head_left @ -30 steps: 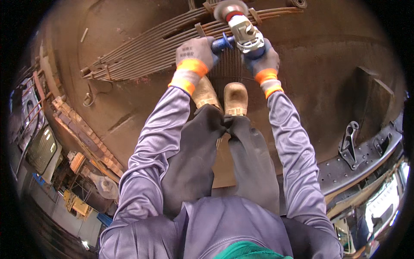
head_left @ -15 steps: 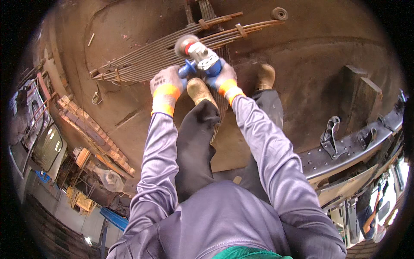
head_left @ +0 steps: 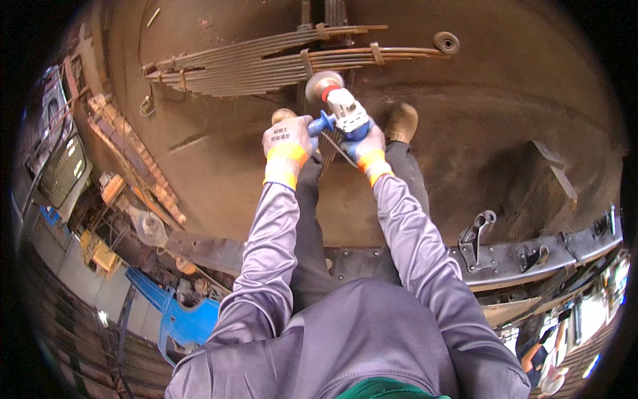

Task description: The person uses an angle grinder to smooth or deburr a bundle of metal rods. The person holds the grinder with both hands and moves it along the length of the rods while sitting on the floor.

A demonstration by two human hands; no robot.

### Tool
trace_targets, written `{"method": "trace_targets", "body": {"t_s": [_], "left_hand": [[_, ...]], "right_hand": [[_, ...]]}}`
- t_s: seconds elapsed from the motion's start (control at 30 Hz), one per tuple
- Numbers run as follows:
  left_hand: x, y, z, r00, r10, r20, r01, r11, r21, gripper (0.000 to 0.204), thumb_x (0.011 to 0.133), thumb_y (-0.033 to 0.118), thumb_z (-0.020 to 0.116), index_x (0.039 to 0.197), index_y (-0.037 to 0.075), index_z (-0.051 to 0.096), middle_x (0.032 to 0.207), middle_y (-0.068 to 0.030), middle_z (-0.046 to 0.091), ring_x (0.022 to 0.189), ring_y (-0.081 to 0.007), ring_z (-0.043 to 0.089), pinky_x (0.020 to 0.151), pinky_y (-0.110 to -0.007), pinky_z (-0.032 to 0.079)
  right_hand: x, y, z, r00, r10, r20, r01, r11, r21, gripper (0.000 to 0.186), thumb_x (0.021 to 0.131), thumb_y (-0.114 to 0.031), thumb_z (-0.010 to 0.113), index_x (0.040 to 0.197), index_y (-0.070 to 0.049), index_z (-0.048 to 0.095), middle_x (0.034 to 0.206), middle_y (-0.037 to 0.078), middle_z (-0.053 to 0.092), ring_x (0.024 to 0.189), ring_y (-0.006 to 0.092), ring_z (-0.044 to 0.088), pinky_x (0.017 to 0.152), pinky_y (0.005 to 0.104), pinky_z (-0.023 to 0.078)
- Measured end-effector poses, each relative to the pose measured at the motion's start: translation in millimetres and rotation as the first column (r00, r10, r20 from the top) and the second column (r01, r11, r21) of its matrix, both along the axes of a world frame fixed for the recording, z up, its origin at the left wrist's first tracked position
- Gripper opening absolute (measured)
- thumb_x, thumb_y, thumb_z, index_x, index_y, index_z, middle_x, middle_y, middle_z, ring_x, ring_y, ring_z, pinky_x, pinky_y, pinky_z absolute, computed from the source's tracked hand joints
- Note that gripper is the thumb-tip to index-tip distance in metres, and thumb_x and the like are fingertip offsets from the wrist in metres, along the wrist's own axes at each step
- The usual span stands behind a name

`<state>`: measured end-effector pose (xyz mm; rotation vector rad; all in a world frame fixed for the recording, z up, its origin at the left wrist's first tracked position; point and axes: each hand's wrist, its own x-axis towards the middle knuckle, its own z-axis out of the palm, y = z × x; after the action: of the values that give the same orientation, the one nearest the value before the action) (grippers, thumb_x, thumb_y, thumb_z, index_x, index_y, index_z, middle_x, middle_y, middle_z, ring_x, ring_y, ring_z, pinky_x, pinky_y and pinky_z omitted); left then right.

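Note:
Both my gloved hands hold an angle grinder point(head_left: 348, 110) with a blue and white body and a round wire-brush-like disc point(head_left: 324, 85) at its head. My left hand point(head_left: 286, 135) is closed round the blue side handle point(head_left: 321, 124). Round the blue rear body my right hand point(head_left: 370, 143) is wrapped, with a cord trailing beside it. The disc looks blurred and sits just by the near edge of a rusty leaf spring stack point(head_left: 249, 76) on the floor. I cannot tell whether it touches the metal.
My boots point(head_left: 403, 122) stand on the brown floor. A riveted dark beam point(head_left: 425, 263) with a bracket point(head_left: 476, 241) lies close to me. Upright metal blocks point(head_left: 555, 179) are on the right, a row of rusty parts point(head_left: 136, 156) on the left. Another person point(head_left: 535, 358) shows at lower right.
The grinder and both hands have shifted right and slightly nearer in the picture. The view has turned, so the leaf springs lie more level and my left boot is farther left.

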<state>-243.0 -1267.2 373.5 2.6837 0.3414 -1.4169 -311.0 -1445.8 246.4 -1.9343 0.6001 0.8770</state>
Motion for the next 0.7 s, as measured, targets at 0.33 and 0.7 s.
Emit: {"method": "trace_targets", "body": {"t_s": [0.33, 0.7], "left_hand": [[22, 18, 51, 0.993, -0.094, 0.071, 0.09, 0.994, 0.057, 0.023, 0.087, 0.034, 0.069, 0.108, 0.023, 0.069, 0.094, -0.0124, 0.075, 0.092, -0.0345, 0.072, 0.079, -0.049, 0.057], [117, 181, 157, 0.891, -0.427, 0.156, 0.448, 0.884, -0.136, 0.041, 0.08, 0.039, 0.077, 0.116, 0.023, 0.065, 0.092, -0.0145, 0.073, 0.087, -0.0364, 0.071, 0.074, -0.048, 0.056]], "right_hand": [[18, 34, 39, 0.988, -0.118, 0.1, 0.097, 0.976, 0.197, 0.061, 0.059, -0.022, 0.09, 0.114, -0.013, 0.066, 0.104, 0.011, 0.076, 0.098, 0.0258, 0.073, 0.088, 0.0381, 0.057], [79, 204, 151, 0.698, 0.296, 0.651, -0.08, 0.937, -0.34, 0.058, 0.073, -0.02, 0.078, 0.128, -0.008, 0.064, 0.118, 0.006, 0.073, 0.108, 0.0188, 0.068, 0.099, 0.0315, 0.052]]}}
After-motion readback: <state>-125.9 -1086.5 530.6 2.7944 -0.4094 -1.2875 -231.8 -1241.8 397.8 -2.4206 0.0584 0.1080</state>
